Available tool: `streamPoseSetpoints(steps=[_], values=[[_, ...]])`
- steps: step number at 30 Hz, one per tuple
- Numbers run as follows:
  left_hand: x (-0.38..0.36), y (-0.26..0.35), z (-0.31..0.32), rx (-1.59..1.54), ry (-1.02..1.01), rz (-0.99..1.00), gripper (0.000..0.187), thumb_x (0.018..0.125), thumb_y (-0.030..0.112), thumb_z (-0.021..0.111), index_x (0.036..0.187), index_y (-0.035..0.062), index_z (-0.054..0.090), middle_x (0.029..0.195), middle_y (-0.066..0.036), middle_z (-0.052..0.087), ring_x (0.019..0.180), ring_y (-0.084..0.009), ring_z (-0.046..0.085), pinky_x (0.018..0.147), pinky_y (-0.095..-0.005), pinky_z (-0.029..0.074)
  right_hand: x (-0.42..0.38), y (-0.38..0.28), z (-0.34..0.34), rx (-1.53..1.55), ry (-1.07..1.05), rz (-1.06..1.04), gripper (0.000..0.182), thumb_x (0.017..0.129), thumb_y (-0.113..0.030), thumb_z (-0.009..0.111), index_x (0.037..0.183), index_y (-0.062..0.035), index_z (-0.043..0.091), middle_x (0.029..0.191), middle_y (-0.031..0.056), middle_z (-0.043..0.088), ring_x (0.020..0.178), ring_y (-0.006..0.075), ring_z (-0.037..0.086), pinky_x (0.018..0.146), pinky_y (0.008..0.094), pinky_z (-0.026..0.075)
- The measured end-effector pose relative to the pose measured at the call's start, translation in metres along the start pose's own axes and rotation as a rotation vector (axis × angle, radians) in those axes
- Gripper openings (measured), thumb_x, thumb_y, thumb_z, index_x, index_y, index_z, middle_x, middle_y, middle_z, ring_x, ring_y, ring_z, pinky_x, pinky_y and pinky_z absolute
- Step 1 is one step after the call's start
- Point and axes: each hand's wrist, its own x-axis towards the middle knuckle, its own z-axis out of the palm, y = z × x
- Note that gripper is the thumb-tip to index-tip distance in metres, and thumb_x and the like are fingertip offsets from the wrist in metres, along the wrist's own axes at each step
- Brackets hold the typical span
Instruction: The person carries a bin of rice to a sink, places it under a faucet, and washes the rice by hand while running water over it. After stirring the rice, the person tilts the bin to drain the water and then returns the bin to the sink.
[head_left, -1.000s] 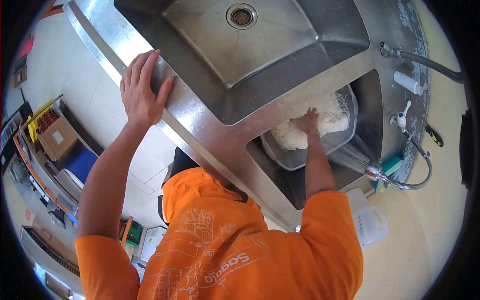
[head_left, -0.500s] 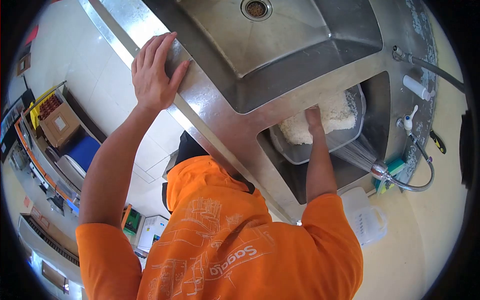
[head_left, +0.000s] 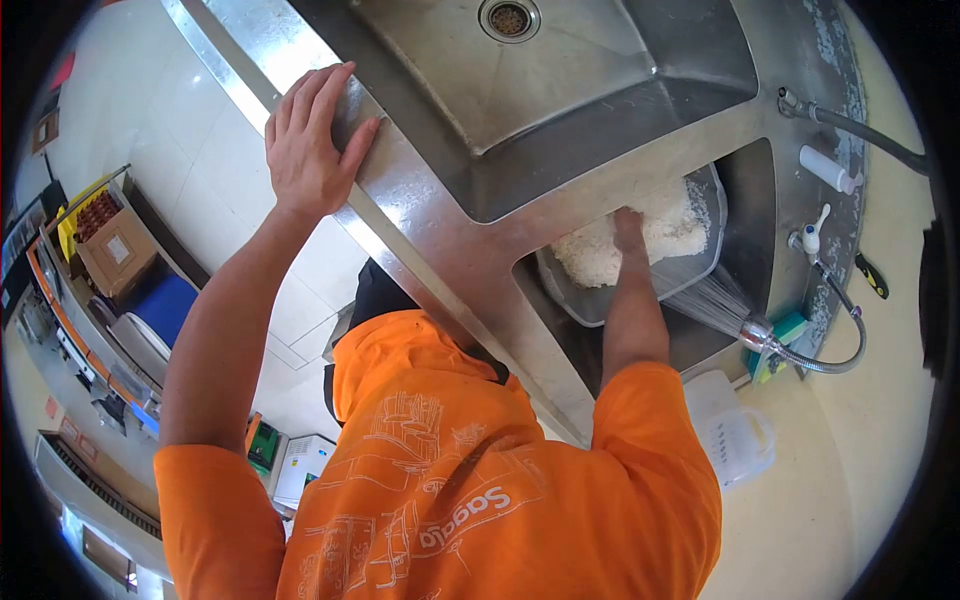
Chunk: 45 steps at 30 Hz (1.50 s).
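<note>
My left hand [head_left: 312, 140] lies on the metal edge of the sink counter [head_left: 440, 225], its fingers stretched out and thumb apart, holding nothing. My right hand [head_left: 629, 230] reaches down into white rice-like grains [head_left: 680, 222] in a clear plastic tub [head_left: 712, 250]; its fingers are buried and hidden. The tub sits in the smaller sink basin [head_left: 752, 200]. From the right, a shower-type spray head [head_left: 757, 334] sends water onto the tub's side.
A larger basin [head_left: 560, 90] with a drain [head_left: 510, 18] lies beyond. Along the right are a grey hose [head_left: 870, 130], a white tap [head_left: 811, 240], a green sponge [head_left: 788, 331] and a yellow-black tool [head_left: 873, 277]. Shelving with a cardboard box [head_left: 118, 250] stands left.
My right forearm has shifted slightly left, with the hand still in the grains. The whole view has moved a little. My left hand rests in the same place.
</note>
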Motion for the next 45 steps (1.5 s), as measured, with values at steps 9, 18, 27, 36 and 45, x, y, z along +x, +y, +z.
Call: streamPoseSetpoints(steps=[9, 18, 27, 36, 45], values=[[0.0, -0.001, 0.002, 0.009, 0.011, 0.012, 0.06, 0.09, 0.044, 0.063, 0.144, 0.0221, 0.045, 0.141, -0.005, 0.05, 0.134, -0.0276, 0.042, 0.112, -0.0467, 0.03, -0.094, -0.072, -0.019, 0.544, 0.125, 0.171, 0.071, 0.085, -0.039, 0.064, 0.143, -0.0031, 0.045, 0.141, 0.0201, 0.049, 0.132, 0.0367, 0.045, 0.108, 0.0522, 0.037], [0.0, 0.0, 0.0, 0.009, 0.002, 0.0, 0.059, 0.091, 0.042, 0.063, 0.144, 0.0211, 0.046, 0.143, -0.006, 0.049, 0.135, -0.0278, 0.042, 0.112, -0.0469, 0.03, 0.017, -0.034, 0.055, 0.525, 0.049, 0.289, 0.049, 0.08, -0.044, 0.066, 0.102, -0.0008, 0.071, 0.101, 0.0173, 0.071, 0.102, 0.0316, 0.065, 0.094, 0.0448, 0.047], [0.0, -0.001, 0.003, 0.015, 0.042, 0.003, 0.059, 0.089, 0.04, 0.066, 0.142, 0.0217, 0.048, 0.139, -0.004, 0.051, 0.133, -0.0264, 0.043, 0.111, -0.0436, 0.031, -0.077, 0.024, -0.03, 1.08, 0.424, 0.086, 0.043, 0.085, -0.02, 0.069, 0.12, 0.001, 0.059, 0.114, 0.0144, 0.065, 0.103, 0.0255, 0.062, 0.091, 0.0353, 0.047], [0.001, 0.001, 0.003, 0.033, 0.008, -0.014, 0.059, 0.09, 0.042, 0.064, 0.143, 0.0225, 0.047, 0.141, -0.004, 0.05, 0.134, -0.0265, 0.042, 0.112, -0.046, 0.031, -0.076, 0.088, -0.014, 0.807, 0.898, 0.683, 0.037, 0.086, -0.021, 0.065, 0.117, -0.0021, 0.064, 0.106, 0.0219, 0.067, 0.102, 0.0378, 0.064, 0.092, 0.0427, 0.05], [0.001, 0.001, 0.003, 0.051, -0.035, -0.031, 0.059, 0.092, 0.042, 0.061, 0.145, 0.0228, 0.044, 0.145, -0.006, 0.047, 0.137, -0.0283, 0.04, 0.115, -0.0489, 0.028, 0.027, 0.165, 0.03, 1.219, 0.814, 0.627, 0.039, 0.09, -0.034, 0.056, 0.1, 0.0009, 0.071, 0.103, 0.0268, 0.069, 0.097, 0.0389, 0.065, 0.079, 0.0463, 0.049]])
